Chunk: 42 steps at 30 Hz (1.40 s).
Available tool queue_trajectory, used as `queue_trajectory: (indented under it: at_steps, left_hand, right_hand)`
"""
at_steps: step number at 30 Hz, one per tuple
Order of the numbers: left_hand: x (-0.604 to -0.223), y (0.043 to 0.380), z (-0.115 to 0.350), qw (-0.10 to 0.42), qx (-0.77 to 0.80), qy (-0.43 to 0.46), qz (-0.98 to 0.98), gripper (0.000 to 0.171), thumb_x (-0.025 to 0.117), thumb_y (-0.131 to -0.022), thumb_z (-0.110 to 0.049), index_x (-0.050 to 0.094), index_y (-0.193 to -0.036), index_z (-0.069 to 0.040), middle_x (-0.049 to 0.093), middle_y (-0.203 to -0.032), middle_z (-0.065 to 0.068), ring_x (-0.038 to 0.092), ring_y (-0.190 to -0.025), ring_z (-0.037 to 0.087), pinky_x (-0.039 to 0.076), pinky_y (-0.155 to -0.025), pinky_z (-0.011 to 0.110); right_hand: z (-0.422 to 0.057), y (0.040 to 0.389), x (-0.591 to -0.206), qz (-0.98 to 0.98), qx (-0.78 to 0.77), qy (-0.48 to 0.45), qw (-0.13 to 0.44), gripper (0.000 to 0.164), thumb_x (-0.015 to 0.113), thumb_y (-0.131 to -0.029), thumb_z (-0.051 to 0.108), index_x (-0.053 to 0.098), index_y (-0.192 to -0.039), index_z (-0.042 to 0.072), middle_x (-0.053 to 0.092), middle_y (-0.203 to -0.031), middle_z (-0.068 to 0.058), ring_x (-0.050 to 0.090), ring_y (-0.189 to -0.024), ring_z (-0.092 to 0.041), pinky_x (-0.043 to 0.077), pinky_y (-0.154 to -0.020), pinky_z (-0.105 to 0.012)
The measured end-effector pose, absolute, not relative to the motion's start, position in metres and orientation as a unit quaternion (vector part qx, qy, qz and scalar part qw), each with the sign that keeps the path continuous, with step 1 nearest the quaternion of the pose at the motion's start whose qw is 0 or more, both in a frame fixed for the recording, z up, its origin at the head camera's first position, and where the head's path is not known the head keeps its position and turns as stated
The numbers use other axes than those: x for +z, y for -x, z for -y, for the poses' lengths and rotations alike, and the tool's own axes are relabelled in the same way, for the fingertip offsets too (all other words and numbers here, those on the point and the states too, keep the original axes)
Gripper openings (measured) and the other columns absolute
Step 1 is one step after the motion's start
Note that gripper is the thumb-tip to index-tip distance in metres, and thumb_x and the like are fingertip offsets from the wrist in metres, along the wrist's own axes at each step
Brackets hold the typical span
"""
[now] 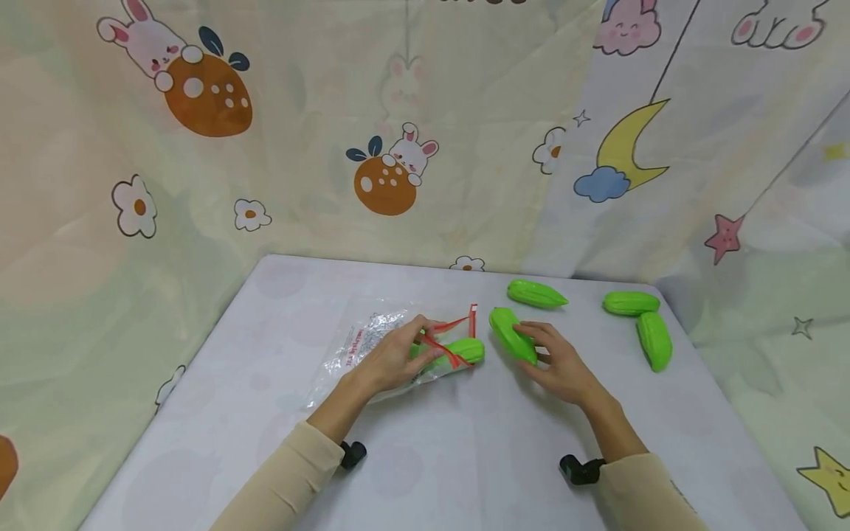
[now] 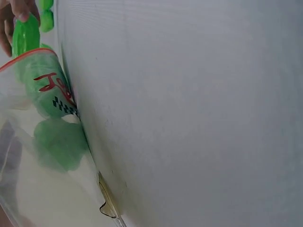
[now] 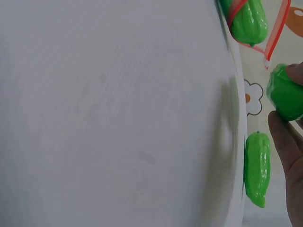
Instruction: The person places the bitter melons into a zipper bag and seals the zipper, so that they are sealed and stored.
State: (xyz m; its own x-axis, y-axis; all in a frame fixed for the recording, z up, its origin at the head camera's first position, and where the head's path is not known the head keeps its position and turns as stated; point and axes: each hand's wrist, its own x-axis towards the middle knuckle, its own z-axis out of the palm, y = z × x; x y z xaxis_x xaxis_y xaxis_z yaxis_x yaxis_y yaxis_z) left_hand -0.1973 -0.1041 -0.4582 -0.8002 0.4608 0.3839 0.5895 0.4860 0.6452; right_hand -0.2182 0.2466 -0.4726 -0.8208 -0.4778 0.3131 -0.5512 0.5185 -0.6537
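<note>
A clear plastic zip bag (image 1: 355, 346) with a red zip edge and red print lies on the table. My left hand (image 1: 397, 354) grips the bag near its mouth, which gapes toward the right. A ridged, glossy green toy vegetable (image 1: 473, 349) sits in the mouth, and another green shape (image 2: 60, 144) shows through the film in the left wrist view. Just right of the mouth, my right hand (image 1: 559, 365) holds a similar green toy vegetable (image 1: 510, 333) between thumb and fingers. The right wrist view shows that held vegetable (image 3: 284, 94) at its edge.
One more green vegetable (image 1: 536, 293) lies at the back of the table, behind the right hand. Two others, one lengthwise (image 1: 631, 302) and one slanted (image 1: 654, 341), touch near the right edge. A patterned curtain (image 1: 305, 133) hangs behind the white table (image 1: 438, 472).
</note>
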Motion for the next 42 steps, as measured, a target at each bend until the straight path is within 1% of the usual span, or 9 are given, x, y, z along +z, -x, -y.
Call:
queue_trajectory:
  at_steps: [5, 7, 12, 14, 18, 27, 31, 36, 42]
  left_hand:
    - [-0.458, 0.198, 0.103, 0.077, -0.412, 0.308, 0.854, 0.034, 0.071, -0.098, -0.030, 0.051, -0.117, -0.010, 0.070, -0.123, 0.007, 0.066, -0.095, 0.019, 0.058, -0.080, 0.047]
    - [-0.459, 0.198, 0.102, 0.077, -0.414, 0.311, 0.852, 0.035, 0.071, -0.098, -0.030, 0.051, -0.117, -0.008, 0.069, -0.124, 0.007, 0.067, -0.095, 0.020, 0.058, -0.080, 0.048]
    - [-0.458, 0.200, 0.100, 0.087, -0.403, 0.320, 0.853, 0.032, 0.071, -0.098, -0.031, 0.050, -0.115, -0.013, 0.069, -0.128, 0.011, 0.069, -0.099, 0.024, 0.058, -0.080, 0.041]
    - [-0.457, 0.200, 0.100, 0.091, -0.396, 0.320, 0.856, 0.031, 0.071, -0.098, -0.031, 0.050, -0.115, -0.016, 0.069, -0.128, 0.011, 0.069, -0.100, 0.021, 0.058, -0.080, 0.038]
    - [-0.455, 0.200, 0.100, 0.093, -0.392, 0.320, 0.857, 0.031, 0.072, -0.098, -0.029, 0.050, -0.114, -0.016, 0.068, -0.128, 0.012, 0.069, -0.100, 0.020, 0.058, -0.081, 0.039]
    - [-0.455, 0.201, 0.098, 0.084, -0.389, 0.325, 0.858, 0.034, 0.071, -0.098, -0.030, 0.052, -0.117, -0.009, 0.069, -0.124, 0.012, 0.070, -0.101, 0.024, 0.057, -0.081, 0.038]
    - [-0.455, 0.201, 0.098, 0.089, -0.382, 0.320, 0.862, 0.033, 0.070, -0.099, -0.031, 0.052, -0.117, -0.011, 0.070, -0.121, 0.011, 0.068, -0.099, 0.019, 0.057, -0.080, 0.036]
    - [-0.455, 0.199, 0.099, 0.083, -0.379, 0.309, 0.868, 0.033, 0.070, -0.099, -0.032, 0.049, -0.118, -0.015, 0.071, -0.119, 0.007, 0.067, -0.097, 0.015, 0.056, -0.080, 0.034]
    - [-0.456, 0.199, 0.099, 0.084, -0.383, 0.316, 0.864, 0.035, 0.069, -0.100, -0.031, 0.048, -0.119, -0.011, 0.071, -0.122, 0.011, 0.068, -0.098, 0.016, 0.057, -0.079, 0.036]
  right_hand:
    - [-0.241, 0.220, -0.473, 0.855, 0.428, -0.292, 0.026, 0.063, 0.078, -0.090, 0.005, 0.053, -0.147, 0.015, 0.051, -0.145, -0.011, 0.062, -0.119, -0.038, 0.059, -0.091, -0.046]
    - [-0.239, 0.219, -0.474, 0.855, 0.431, -0.288, 0.013, 0.063, 0.079, -0.090, 0.007, 0.053, -0.146, 0.018, 0.052, -0.145, -0.008, 0.063, -0.118, -0.035, 0.059, -0.092, -0.046]
    - [-0.239, 0.216, -0.475, 0.858, 0.426, -0.288, -0.004, 0.061, 0.080, -0.091, 0.013, 0.054, -0.146, 0.021, 0.055, -0.142, -0.007, 0.066, -0.113, -0.031, 0.059, -0.092, -0.047]
    - [-0.239, 0.214, -0.475, 0.859, 0.424, -0.288, -0.009, 0.061, 0.080, -0.091, 0.013, 0.054, -0.146, 0.021, 0.055, -0.142, -0.007, 0.066, -0.112, -0.031, 0.059, -0.092, -0.047]
    - [-0.239, 0.213, -0.474, 0.859, 0.427, -0.282, -0.020, 0.063, 0.080, -0.090, 0.013, 0.053, -0.146, 0.021, 0.055, -0.143, -0.007, 0.067, -0.113, -0.032, 0.058, -0.093, -0.045]
    - [-0.235, 0.213, -0.477, 0.850, 0.443, -0.283, -0.038, 0.060, 0.081, -0.089, 0.011, 0.055, -0.142, 0.021, 0.053, -0.139, -0.008, 0.065, -0.116, -0.037, 0.059, -0.092, -0.044]
    - [-0.233, 0.211, -0.477, 0.849, 0.443, -0.285, -0.049, 0.058, 0.081, -0.089, 0.012, 0.057, -0.140, 0.022, 0.056, -0.138, -0.007, 0.067, -0.114, -0.035, 0.059, -0.092, -0.044]
    - [-0.231, 0.210, -0.475, 0.853, 0.437, -0.278, -0.062, 0.063, 0.082, -0.088, 0.014, 0.054, -0.143, 0.021, 0.058, -0.142, -0.006, 0.068, -0.110, -0.028, 0.058, -0.094, -0.046]
    - [-0.226, 0.212, -0.473, 0.851, 0.439, -0.279, -0.071, 0.053, 0.083, -0.088, 0.015, 0.060, -0.135, 0.022, 0.061, -0.137, -0.004, 0.067, -0.113, -0.028, 0.057, -0.095, -0.045]
